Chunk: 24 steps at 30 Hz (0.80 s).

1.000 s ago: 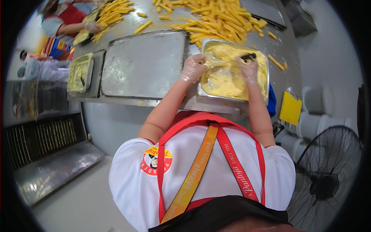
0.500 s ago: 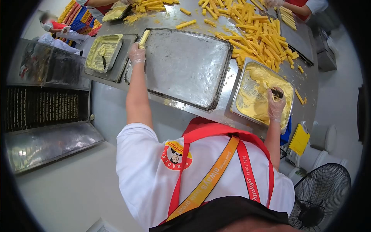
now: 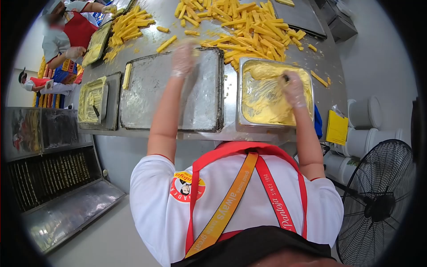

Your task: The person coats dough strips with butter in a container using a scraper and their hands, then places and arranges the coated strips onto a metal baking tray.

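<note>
1. Generally, treat the yellow sticks (image 3: 260,35) as light and fairly firm, but likely to snap if bent; the short pieces (image 3: 312,47) nearby suggest this. Take hold of one stick at mid-length, with light finger pressure on its long sides.
2. Locate most of the sticks in a loose heap on the steel table (image 3: 231,93), beyond the metal pan (image 3: 269,124). One pale stick (image 3: 127,76) lies on the baking tray (image 3: 149,100), along the left edge and toward the far corner.
3. Expect the yellow cream (image 3: 262,100) in the pan to be soft and slippery. A stick coated with it would probably slide in your clear gloves (image 3: 297,101), so support it along its length rather than squeezing.
4. Note your right hand (image 3: 294,90): its fingers are curled closed around a dark handle (image 3: 286,78), over the cream. The far end of this tool cannot be made out.
5. Note your left hand (image 3: 183,60): it is over the far part of the tray, right of the pale stick and well apart from it. Blur hides the fingertips; you cannot tell how far they are open or whether they hold anything.
</note>
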### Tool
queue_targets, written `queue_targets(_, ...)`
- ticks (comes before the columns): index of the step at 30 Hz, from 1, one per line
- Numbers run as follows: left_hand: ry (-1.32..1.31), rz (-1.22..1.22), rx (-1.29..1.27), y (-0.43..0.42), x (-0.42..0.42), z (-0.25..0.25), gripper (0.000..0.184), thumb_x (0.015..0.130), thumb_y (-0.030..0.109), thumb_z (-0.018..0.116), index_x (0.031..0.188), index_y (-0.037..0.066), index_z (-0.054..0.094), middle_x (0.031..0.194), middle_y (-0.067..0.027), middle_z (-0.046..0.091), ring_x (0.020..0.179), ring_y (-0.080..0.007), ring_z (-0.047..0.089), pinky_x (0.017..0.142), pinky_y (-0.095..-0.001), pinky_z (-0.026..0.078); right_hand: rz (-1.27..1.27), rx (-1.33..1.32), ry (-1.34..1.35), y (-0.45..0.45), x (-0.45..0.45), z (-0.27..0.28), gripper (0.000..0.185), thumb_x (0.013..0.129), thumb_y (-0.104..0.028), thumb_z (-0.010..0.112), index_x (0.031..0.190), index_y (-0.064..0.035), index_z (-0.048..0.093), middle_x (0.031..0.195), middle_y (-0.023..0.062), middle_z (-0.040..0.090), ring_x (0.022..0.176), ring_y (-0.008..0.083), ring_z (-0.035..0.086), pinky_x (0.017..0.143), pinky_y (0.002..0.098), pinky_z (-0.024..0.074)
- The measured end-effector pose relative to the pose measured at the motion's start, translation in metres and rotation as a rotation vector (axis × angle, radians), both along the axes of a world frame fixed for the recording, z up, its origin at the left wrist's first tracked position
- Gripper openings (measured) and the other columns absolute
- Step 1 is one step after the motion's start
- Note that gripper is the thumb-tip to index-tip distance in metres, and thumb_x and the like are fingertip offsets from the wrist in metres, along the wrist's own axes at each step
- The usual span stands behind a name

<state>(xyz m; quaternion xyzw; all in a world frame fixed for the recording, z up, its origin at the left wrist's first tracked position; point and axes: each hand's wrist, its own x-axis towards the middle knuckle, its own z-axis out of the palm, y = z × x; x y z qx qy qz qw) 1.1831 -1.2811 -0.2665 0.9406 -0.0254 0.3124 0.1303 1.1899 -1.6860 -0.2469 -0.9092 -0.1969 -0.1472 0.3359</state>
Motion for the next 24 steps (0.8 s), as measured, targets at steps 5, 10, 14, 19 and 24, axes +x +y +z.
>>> queue_targets(5,0.454,-0.124,0.145,-0.087,0.075,-0.005,0.024,0.077,0.012,0.060,0.100,0.011,0.064,0.092,-0.0160,0.066,0.091,-0.0329,0.064,0.077,-0.0449,0.050,0.297,0.240,0.527,0.006,-0.020,0.014,0.020,0.080,-0.020,0.071,0.089,-0.0030,0.066,0.079,0.0110,0.065,0.075,0.0206,0.062,0.072,0.0326,0.0489)
queue_targets(10,0.662,-0.146,0.378,-0.097,0.119,-0.033,0.025,0.078,0.011,0.058,0.102,0.012,0.064,0.094,-0.0152,0.067,0.094,-0.0318,0.064,0.080,-0.0440,0.051,0.060,0.040,0.107,-0.019,0.014,0.001,0.018,0.080,-0.017,0.070,0.089,-0.0034,0.064,0.080,0.0109,0.064,0.074,0.0212,0.062,0.069,0.0328,0.0503)
queue_targets(14,0.539,-0.141,0.282,-0.088,0.134,-0.043,0.032,0.079,0.009,0.057,0.111,0.012,0.059,0.103,-0.0171,0.065,0.100,-0.0310,0.062,0.082,-0.0437,0.050,0.479,0.142,0.456,-0.006,-0.022,0.032,0.019,0.080,-0.017,0.070,0.093,-0.0050,0.065,0.084,0.0089,0.064,0.075,0.0195,0.062,0.069,0.0318,0.0503)
queue_targets(19,0.148,-0.299,-0.005,-0.093,0.093,-0.007,0.039,0.082,0.004,0.053,0.121,0.013,0.054,0.097,-0.0182,0.064,0.095,-0.0324,0.062,0.080,-0.0438,0.050,0.072,0.203,0.515,-0.035,0.017,0.011,0.022,0.080,-0.020,0.071,0.096,-0.0045,0.066,0.086,0.0081,0.064,0.079,0.0175,0.060,0.073,0.0313,0.0489)
queue_targets(24,0.412,-0.379,-0.538,-0.171,-0.007,0.048,0.030,0.080,0.007,0.060,0.109,0.006,0.063,0.091,-0.0187,0.067,0.085,-0.0331,0.064,0.077,-0.0400,0.049,0.416,-0.003,0.358,-0.030,-0.009,0.033,0.022,0.079,-0.020,0.074,0.092,-0.0047,0.063,0.084,0.0109,0.064,0.080,0.0238,0.062,0.075,0.0316,0.0499)
